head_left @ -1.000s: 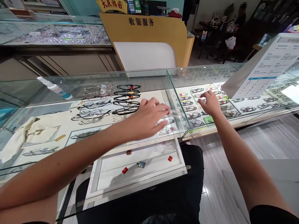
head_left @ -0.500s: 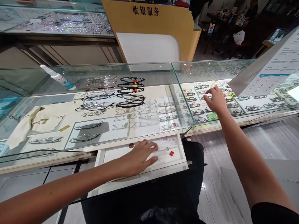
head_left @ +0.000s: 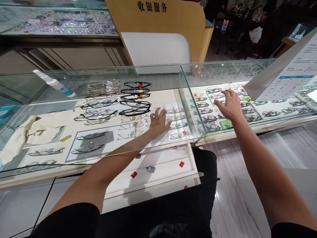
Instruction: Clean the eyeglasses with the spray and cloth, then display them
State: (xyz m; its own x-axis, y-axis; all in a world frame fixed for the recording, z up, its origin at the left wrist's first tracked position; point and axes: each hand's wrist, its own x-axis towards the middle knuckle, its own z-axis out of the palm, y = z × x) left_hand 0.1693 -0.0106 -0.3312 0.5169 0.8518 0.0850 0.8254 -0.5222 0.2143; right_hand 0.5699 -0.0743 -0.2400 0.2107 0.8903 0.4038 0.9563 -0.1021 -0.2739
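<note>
My left hand [head_left: 158, 124] reaches inside the glass case, seen through its top, fingers apart and holding nothing. It is beside the rows of clear-looking glasses [head_left: 178, 124] on a white tray. To its left lie black-framed glasses [head_left: 135, 99] in a column. Over the right-hand section of the case, my right hand [head_left: 230, 104] is spread with nothing in it, near several glasses [head_left: 209, 118]. Below, the white drawer [head_left: 168, 180] stands pulled out, with small red pieces [head_left: 182, 164] and a small grey-blue tag [head_left: 151, 169] in it.
A white spray bottle [head_left: 55, 84] and a cream cloth [head_left: 18, 140] are at the left. A folded paper sign [head_left: 284, 74] stands on the right part of the case. Behind is a yellow counter [head_left: 158, 23] with a white panel.
My left hand has moved from above the drawer forward into the case, uncovering a red piece and the grey-blue tag. My right hand has opened a little wider and barely shifted.
</note>
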